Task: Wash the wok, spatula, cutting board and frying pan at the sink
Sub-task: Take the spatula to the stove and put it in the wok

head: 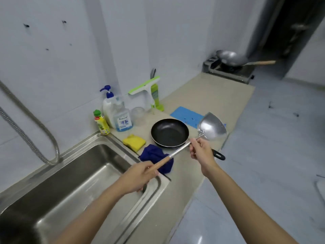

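Spatula gripped by both hands, L + R | soap bottle label "Kasse"

Count on desk: 1 frying pan; 1 spatula; 1 wok, far right on 1 stove; 3 bottles by 1 sink; 1 yellow sponge; 1 dark blue cloth; 1 light blue mat; 1 green squeegee; 1 clear jar. 2 hands: left hand, right hand.

Pan: black. Spatula: silver blade, tan wooden handle. Sponge: yellow. Cloth: dark blue. Mat: light blue. Squeegee: green and white. Counter: beige.
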Motion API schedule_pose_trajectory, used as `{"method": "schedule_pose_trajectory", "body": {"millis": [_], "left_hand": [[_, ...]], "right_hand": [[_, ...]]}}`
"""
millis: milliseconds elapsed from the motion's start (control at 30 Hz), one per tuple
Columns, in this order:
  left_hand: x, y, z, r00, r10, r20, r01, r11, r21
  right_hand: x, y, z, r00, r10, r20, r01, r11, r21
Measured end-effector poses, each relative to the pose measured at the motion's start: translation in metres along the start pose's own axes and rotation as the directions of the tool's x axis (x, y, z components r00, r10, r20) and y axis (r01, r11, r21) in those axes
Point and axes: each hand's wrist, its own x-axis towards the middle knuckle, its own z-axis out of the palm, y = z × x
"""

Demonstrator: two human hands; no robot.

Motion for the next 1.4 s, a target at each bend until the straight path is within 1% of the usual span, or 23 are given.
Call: {"method": "schedule_pose_trajectory", "body": {"millis": [133,267,333,400,500,600,833,1000,1133,1233,1333,1400], "left_hand": [[0.059,0.052,0.037,0.996,0.088,0.023,-0.089,0.994,0.057],[0.124,0.111,0.095,0.977,0.21,0.042,-0.214,0.964,0.16],[0.159,0.141,0.128,0.97,0.23,0.073,-0.238,0.964,0.121],[0.195,0.173,0.162,0.964,0.249,0.093,-0.255,0.965,0.065],[0.25,0.221,0.211,0.948,0.294,0.118,-0.3,0.953,0.038],[0.3,0.266,0.256,0.94,0.306,0.152,-0.309,0.951,-0.003],[0.397,0.355,0.336,0.904,0.313,0.291,-0.326,0.945,-0.004],[0.462,0.402,0.364,0.849,0.294,0.439,-0.315,0.949,-0.025],[0.538,0.443,0.378,0.794,0.292,0.534,-0.341,0.94,-0.008],[0.606,0.477,0.386,0.773,0.281,0.568,-0.339,0.941,-0.003],[0.673,0.508,0.391,0.78,0.262,0.569,-0.329,0.944,0.016],[0.715,0.528,0.393,0.77,0.255,0.585,-0.342,0.939,0.04]], "right_hand": [[0.012,-0.013,-0.082,0.981,-0.014,-0.194,0.015,1.0,0.007],[0.03,-0.018,-0.174,0.935,-0.017,-0.354,0.038,0.998,0.052],[0.044,-0.023,-0.224,0.916,-0.012,-0.402,0.042,0.997,0.067],[0.06,-0.028,-0.274,0.91,0.007,-0.414,0.028,0.997,0.077],[0.088,-0.031,-0.345,0.909,0.021,-0.416,0.02,0.995,0.095],[0.112,-0.032,-0.411,0.899,0.033,-0.436,0.016,0.994,0.108],[0.158,-0.033,-0.537,0.845,0.04,-0.533,-0.009,0.998,0.062],[0.207,-0.033,-0.6,0.811,0.079,-0.58,-0.049,0.996,0.068],[0.269,-0.041,-0.653,0.793,0.091,-0.603,-0.058,0.996,0.073],[0.325,-0.056,-0.696,0.789,0.086,-0.609,-0.059,0.996,0.063],[0.38,-0.073,-0.733,0.779,0.097,-0.62,-0.074,0.995,0.064],[0.412,-0.082,-0.755,0.775,0.099,-0.624,-0.09,0.995,0.046]]}}
